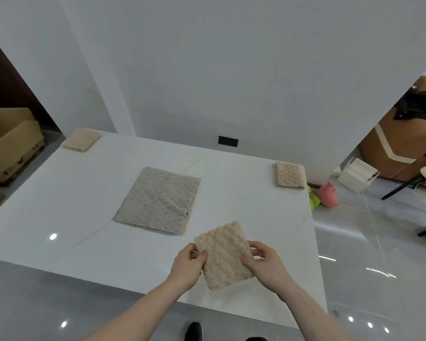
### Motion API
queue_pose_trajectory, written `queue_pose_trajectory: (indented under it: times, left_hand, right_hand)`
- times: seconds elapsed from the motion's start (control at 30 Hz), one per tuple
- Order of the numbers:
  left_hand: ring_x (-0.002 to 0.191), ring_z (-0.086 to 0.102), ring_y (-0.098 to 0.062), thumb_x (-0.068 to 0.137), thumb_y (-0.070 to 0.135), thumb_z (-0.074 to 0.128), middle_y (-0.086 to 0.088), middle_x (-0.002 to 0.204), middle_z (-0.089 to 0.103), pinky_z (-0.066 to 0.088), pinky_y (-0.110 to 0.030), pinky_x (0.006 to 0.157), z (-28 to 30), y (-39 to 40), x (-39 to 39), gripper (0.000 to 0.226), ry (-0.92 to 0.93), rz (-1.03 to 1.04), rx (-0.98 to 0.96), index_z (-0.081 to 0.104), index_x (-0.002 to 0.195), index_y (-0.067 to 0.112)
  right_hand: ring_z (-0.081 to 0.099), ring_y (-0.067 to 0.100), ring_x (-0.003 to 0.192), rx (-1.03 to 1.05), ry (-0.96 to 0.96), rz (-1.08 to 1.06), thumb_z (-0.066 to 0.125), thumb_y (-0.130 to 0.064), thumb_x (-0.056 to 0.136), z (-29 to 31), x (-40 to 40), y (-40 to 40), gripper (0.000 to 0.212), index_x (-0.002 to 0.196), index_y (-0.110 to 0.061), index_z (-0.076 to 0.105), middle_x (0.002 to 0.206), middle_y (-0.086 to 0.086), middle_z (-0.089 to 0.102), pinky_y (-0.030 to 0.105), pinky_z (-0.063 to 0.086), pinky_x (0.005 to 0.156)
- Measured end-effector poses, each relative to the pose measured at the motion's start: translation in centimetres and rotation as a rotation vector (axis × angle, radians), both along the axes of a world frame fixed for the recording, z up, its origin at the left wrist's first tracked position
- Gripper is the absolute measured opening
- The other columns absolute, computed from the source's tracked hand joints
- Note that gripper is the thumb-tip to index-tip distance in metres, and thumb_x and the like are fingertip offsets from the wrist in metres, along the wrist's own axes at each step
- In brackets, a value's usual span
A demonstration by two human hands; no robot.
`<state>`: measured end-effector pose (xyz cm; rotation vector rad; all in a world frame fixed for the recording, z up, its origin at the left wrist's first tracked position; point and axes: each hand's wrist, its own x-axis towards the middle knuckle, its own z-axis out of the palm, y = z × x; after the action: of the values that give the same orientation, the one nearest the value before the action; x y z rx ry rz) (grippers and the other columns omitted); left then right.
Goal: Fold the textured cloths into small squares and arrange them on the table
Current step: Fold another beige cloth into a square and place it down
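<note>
Near the front edge of the white table (59,193), both hands hold a folded beige cloth (223,254) just above the surface. The left hand (188,263) pinches its left edge with curled fingers, and the right hand (263,262) grips its right edge the same way. This cloth looks already folded to a small square, so the step in hand is placing it. Two folded beige squares sit at the far left corner (81,139) and the far right corner (290,175). A larger grey cloth (159,199) lies flat in the middle, not yet folded. Next, probably, comes setting the held square down flat at a free corner.
</note>
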<state>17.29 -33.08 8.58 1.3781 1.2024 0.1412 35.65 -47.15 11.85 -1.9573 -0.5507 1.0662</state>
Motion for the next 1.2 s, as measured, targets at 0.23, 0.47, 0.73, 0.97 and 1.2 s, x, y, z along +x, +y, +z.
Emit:
queue_pose_trajectory:
  times: [0.23, 0.47, 0.73, 0.97, 1.2]
  left_hand:
    - [0.068, 0.059, -0.019, 0.091, 0.025, 0.066, 0.003, 0.068, 0.058, 0.048, -0.035, 0.068, 0.0, -2.0, 2.6, 0.025, 0.004, 0.125, -0.021, 0.049, 0.075, 0.016]
    - [0.074, 0.06, -0.018, 0.093, 0.018, 0.065, -0.002, 0.081, 0.063, 0.051, -0.032, 0.069, 0.1, -6.9, 8.6, 0.01, -0.04, 0.34, -0.04, 0.062, 0.088, 0.009]
    - [0.09, 0.071, -0.017, 0.088, 0.015, 0.069, -0.002, 0.103, 0.073, 0.051, -0.027, 0.08, 0.2, -16.1, 15.1, 0.028, -0.057, 0.449, -0.045, 0.067, 0.112, 0.029]
    - [0.091, 0.07, -0.019, 0.092, 0.016, 0.065, 0.001, 0.106, 0.069, 0.053, -0.019, 0.072, -0.4, -16.9, 18.7, 0.031, -0.038, 0.386, -0.014, 0.065, 0.116, 0.036]
    - [0.089, 0.07, -0.015, 0.092, 0.02, 0.064, 0.004, 0.106, 0.069, 0.055, -0.02, 0.075, -2.1, -16.1, 23.0, 0.026, -0.013, 0.338, -0.022, 0.067, 0.115, 0.034]
  right_hand:
    - [0.074, 0.009, 0.081, -0.015, 0.014, 0.097, 0.072, -0.029, 0.089, -1.1, 4.3, 0.1, 0.021, 0.109, -0.035, 0.072, 0.101, -0.007, 0.076, 0.018, 0.054, 0.064]
    - [0.075, 0.011, 0.078, -0.015, 0.014, 0.326, 0.074, -0.029, 0.087, -2.1, 11.5, -2.1, 0.021, 0.107, -0.033, 0.071, 0.099, -0.005, 0.076, 0.023, 0.058, 0.065]
    - [0.076, 0.016, 0.079, -0.031, 0.051, 0.468, 0.076, -0.031, 0.087, -2.2, 20.0, -6.1, 0.019, 0.105, -0.032, 0.072, 0.1, -0.001, 0.075, 0.031, 0.061, 0.068]
    - [0.075, 0.017, 0.082, -0.1, 0.027, 0.478, 0.075, -0.028, 0.089, -3.2, 23.4, -7.2, 0.014, 0.103, -0.028, 0.073, 0.097, 0.0, 0.076, 0.041, 0.063, 0.074]
    - [0.076, 0.014, 0.085, -0.185, 0.01, 0.443, 0.077, -0.029, 0.089, -4.3, 27.3, -7.4, 0.023, 0.109, -0.022, 0.069, 0.099, 0.0, 0.078, 0.027, 0.06, 0.069]
